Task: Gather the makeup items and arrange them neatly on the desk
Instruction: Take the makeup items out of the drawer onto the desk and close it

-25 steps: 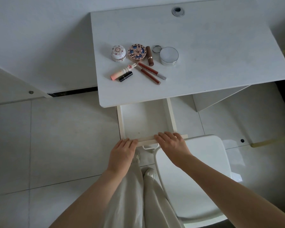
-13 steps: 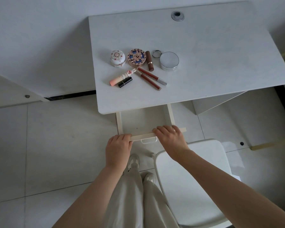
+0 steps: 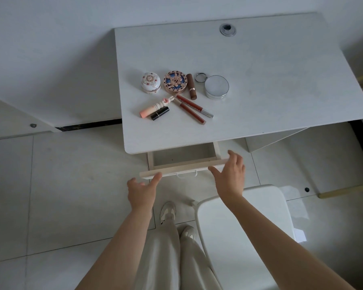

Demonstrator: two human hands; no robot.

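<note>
Head view: a white desk (image 3: 260,80) stands against the wall, seen from above. The makeup sits grouped on its left half, well back from the front edge. In the back row, from left to right, are a white jar (image 3: 150,83), a round compact (image 3: 175,81) with a blue and rose-gold lid, a brown lipstick (image 3: 191,86) lying just beside the compact, a small ring (image 3: 200,77) and a silver tin (image 3: 216,87) touching or nearly touching the ring. In front of them a pink tube (image 3: 155,106) and a black lipstick (image 3: 160,113) lie side by side at a slant. To their right a capped gloss (image 3: 194,106) and a plain gloss (image 3: 193,113) slant the other way, close together.

Under the desk's front edge the drawer (image 3: 182,168) stands out a little way. The left hand (image 3: 144,190) is loosely spread and grips nothing, with its thumb tip against the left end of the drawer front. The right hand (image 3: 231,176) is spread too, fingers straight, at the right end of the front; whether it touches the board I cannot tell.

A white chair (image 3: 249,227) stands at lower right, beside pale trousers (image 3: 161,258) and shoes (image 3: 167,210) on the tiled floor. A grommet (image 3: 228,29) sits at the desk's back edge.
</note>
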